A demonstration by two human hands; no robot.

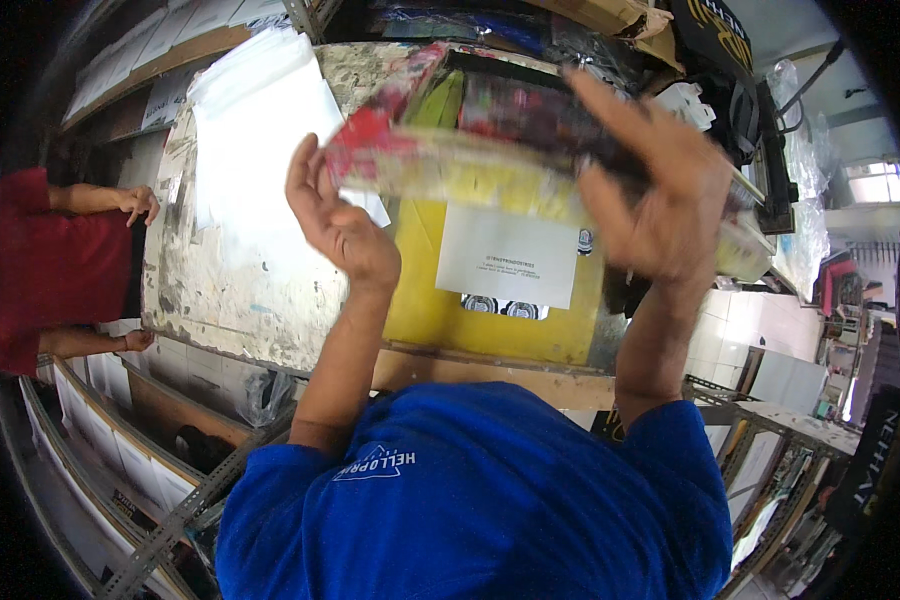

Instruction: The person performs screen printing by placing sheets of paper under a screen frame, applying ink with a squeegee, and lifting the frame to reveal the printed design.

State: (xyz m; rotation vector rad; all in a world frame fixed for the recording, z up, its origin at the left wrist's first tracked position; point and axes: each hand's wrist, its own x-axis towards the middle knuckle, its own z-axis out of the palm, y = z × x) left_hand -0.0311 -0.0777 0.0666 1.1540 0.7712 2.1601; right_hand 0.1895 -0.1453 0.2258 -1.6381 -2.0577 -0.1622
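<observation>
A paint-stained printing screen (pixel 500 190) is tilted up over the work table, its near edge raised and blurred. At its near left corner, my left hand (pixel 348 225) has curled fingers against the frame and appears to grip it. My right hand (pixel 660 175) is over the right part of the screen, smeared by motion, its fingers spread apart. Whether it touches the frame is hard to see. Beneath the raised edge, a white printed sheet (pixel 505 255) lies on a yellow board (pixel 410 320). Round black-and-white prints show just below the sheet.
White sheets or bags (pixel 260 130) are stacked on the stained table (pixel 240 310) at left. A person in a red shirt (pixel 45 270) stands at the table's left end. Metal shelving (pixel 160 540) runs along the lower left. Dark equipment (pixel 770 170) stands at right.
</observation>
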